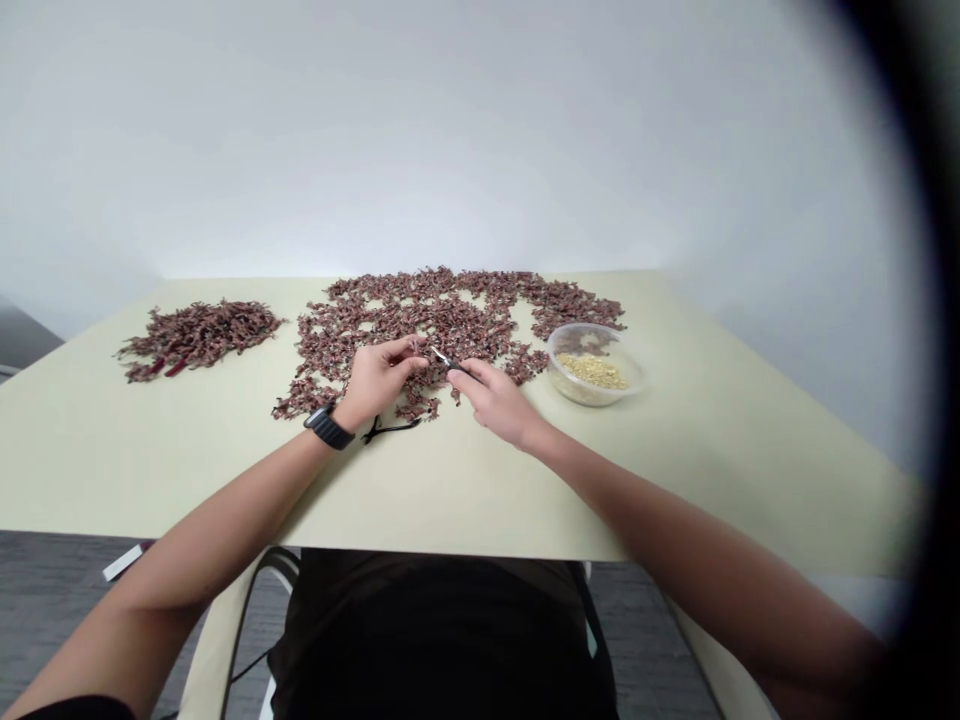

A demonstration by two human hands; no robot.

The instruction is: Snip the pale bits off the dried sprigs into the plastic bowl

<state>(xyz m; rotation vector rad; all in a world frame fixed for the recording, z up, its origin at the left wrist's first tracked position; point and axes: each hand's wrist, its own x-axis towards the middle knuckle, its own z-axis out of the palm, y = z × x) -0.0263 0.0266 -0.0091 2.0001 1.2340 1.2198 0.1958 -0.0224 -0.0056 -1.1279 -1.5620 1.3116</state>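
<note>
White wall (450, 150) rises behind a pale olive tabletop (450, 500), with grey carpet (52, 600) below its near edge. From the head view, a broad, patchy layer of dried reddish-brown plant pieces (420, 310) covers the table's middle, and a denser heap (199, 335) lies apart to the left. On the right, just beside the layer, stands a clear plastic bowl (561, 340) holding pale yellow bits (591, 371).

Both hands work close together above the near edge of the layer, almost touching. The right hand (491, 400) pinches a small pointed metal tool (442, 358) with a dark grip between thumb and fingers, its tip aimed left. The left hand (379, 380) has its fingers drawn together at the tool's tip; whatever they may pinch is too small to tell. A black watch (328, 427) circles the left wrist, and a thin black cord (390, 430) lies on the table just beyond it.
</note>
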